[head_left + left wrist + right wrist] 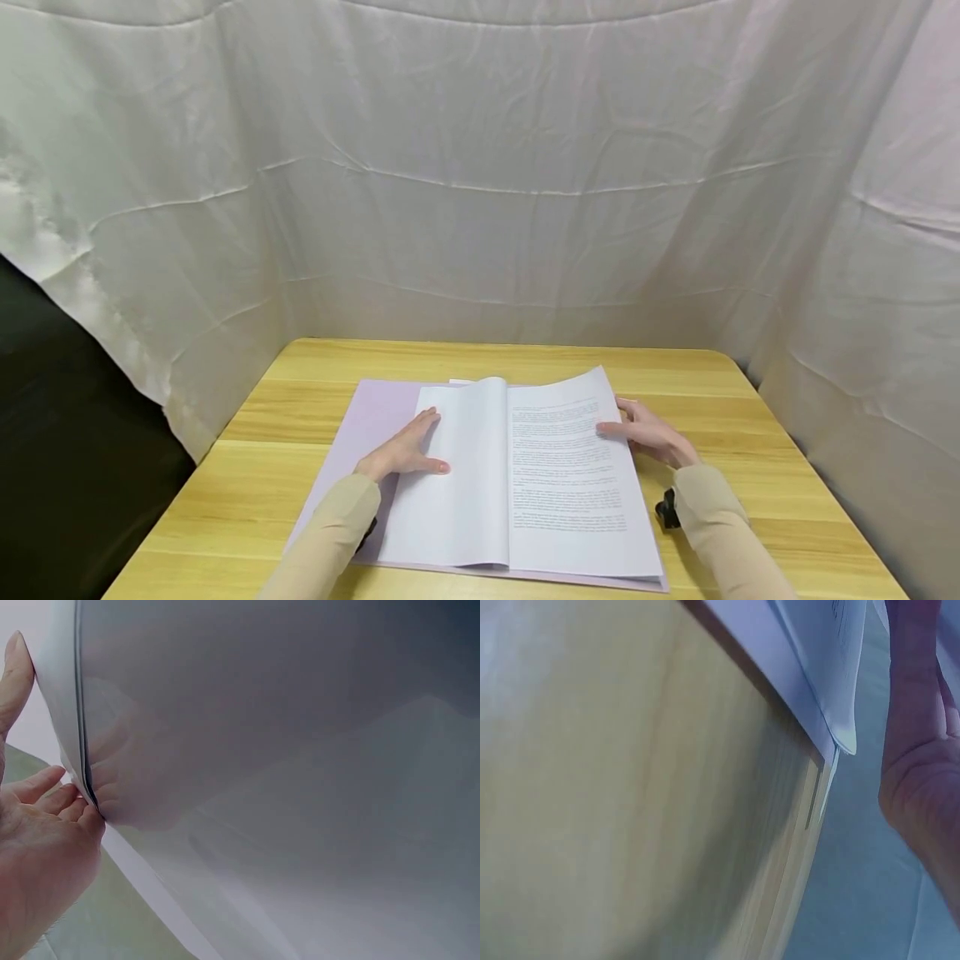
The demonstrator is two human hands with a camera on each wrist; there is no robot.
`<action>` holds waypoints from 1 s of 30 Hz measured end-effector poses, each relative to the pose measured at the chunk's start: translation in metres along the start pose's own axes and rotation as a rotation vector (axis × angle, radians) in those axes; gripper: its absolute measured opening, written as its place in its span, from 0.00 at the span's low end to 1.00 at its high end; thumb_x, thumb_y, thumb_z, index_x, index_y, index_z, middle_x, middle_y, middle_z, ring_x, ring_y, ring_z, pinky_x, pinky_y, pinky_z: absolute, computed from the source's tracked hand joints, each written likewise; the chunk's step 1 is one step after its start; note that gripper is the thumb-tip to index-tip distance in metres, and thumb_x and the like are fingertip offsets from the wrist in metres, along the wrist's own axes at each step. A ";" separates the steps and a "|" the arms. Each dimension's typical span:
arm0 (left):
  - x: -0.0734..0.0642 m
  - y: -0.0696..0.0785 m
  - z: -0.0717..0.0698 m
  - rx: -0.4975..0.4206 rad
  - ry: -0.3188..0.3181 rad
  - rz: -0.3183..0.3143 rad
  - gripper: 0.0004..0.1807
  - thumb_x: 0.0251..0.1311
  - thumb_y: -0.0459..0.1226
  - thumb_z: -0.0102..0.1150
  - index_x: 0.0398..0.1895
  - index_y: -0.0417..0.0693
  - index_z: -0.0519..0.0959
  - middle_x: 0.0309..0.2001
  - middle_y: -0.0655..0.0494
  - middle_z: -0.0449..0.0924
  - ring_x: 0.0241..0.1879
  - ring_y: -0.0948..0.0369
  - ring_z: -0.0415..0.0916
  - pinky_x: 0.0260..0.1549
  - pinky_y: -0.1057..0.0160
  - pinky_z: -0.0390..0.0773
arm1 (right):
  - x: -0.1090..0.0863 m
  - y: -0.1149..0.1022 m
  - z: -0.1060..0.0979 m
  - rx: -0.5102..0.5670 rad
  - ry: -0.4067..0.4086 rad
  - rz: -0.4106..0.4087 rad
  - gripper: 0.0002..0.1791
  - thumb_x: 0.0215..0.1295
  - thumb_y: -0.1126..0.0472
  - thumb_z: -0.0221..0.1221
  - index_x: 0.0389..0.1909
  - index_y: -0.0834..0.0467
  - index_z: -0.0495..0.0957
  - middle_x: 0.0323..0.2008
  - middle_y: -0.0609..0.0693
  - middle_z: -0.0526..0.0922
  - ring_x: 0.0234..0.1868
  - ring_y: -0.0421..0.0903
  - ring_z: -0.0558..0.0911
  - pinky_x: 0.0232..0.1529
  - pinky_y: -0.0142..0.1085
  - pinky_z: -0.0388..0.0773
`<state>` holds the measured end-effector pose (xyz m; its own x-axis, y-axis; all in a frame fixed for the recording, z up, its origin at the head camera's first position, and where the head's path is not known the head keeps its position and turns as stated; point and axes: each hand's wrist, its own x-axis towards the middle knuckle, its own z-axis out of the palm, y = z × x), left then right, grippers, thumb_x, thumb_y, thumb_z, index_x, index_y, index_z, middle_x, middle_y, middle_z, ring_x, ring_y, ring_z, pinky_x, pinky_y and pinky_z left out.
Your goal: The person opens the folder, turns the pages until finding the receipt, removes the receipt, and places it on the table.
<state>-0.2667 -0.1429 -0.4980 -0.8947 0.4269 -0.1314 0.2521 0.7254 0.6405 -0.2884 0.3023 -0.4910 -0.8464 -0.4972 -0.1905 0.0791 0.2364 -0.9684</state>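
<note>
The folder (384,402) lies spread on the bench (255,425), lower centre of the frame. At centre-left the left hand's (403,454) grip is wide, resting on the blank page (457,508); at centre-right the right hand (651,435) pinches the printed page (566,467) by its edge, thumb on top. A hard pull could crease that edge; too light a left hand could let the bowed blank page spring back

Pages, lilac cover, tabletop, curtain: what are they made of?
Pages: matte paper; thin, bending, printed.
Lilac cover: probably stiff card or plastic; lies flat, dull.
Tabletop: wood or wood-look laminate, going by the grain bands; smooth.
Curtain: likely fabric, slight sheen; creases and folds.
</note>
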 end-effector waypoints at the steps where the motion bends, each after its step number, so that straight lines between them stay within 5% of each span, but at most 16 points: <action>1: 0.000 0.000 0.000 0.002 -0.002 0.002 0.56 0.53 0.46 0.76 0.77 0.31 0.53 0.80 0.35 0.46 0.80 0.38 0.44 0.78 0.38 0.50 | -0.001 0.000 0.000 0.004 -0.010 -0.006 0.37 0.73 0.62 0.58 0.76 0.66 0.53 0.51 0.63 0.86 0.44 0.54 0.90 0.44 0.49 0.89; 19: -0.001 -0.001 -0.003 -0.066 -0.015 0.078 0.55 0.56 0.46 0.73 0.77 0.29 0.50 0.80 0.32 0.42 0.79 0.36 0.41 0.77 0.35 0.47 | -0.009 -0.008 0.008 0.185 -0.106 -0.083 0.34 0.78 0.62 0.47 0.78 0.66 0.44 0.53 0.52 0.85 0.49 0.50 0.88 0.48 0.46 0.87; 30: -0.002 0.005 -0.003 -0.127 0.023 0.085 0.54 0.60 0.49 0.70 0.79 0.33 0.49 0.80 0.35 0.44 0.80 0.37 0.42 0.77 0.35 0.49 | -0.012 -0.019 0.019 0.286 -0.148 -0.079 0.35 0.81 0.60 0.43 0.80 0.58 0.37 0.53 0.49 0.85 0.50 0.47 0.87 0.49 0.42 0.87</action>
<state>-0.2652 -0.1417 -0.4924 -0.8806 0.4705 -0.0557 0.2802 0.6119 0.7396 -0.2696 0.2885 -0.4736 -0.7719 -0.6254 -0.1144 0.1790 -0.0411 -0.9830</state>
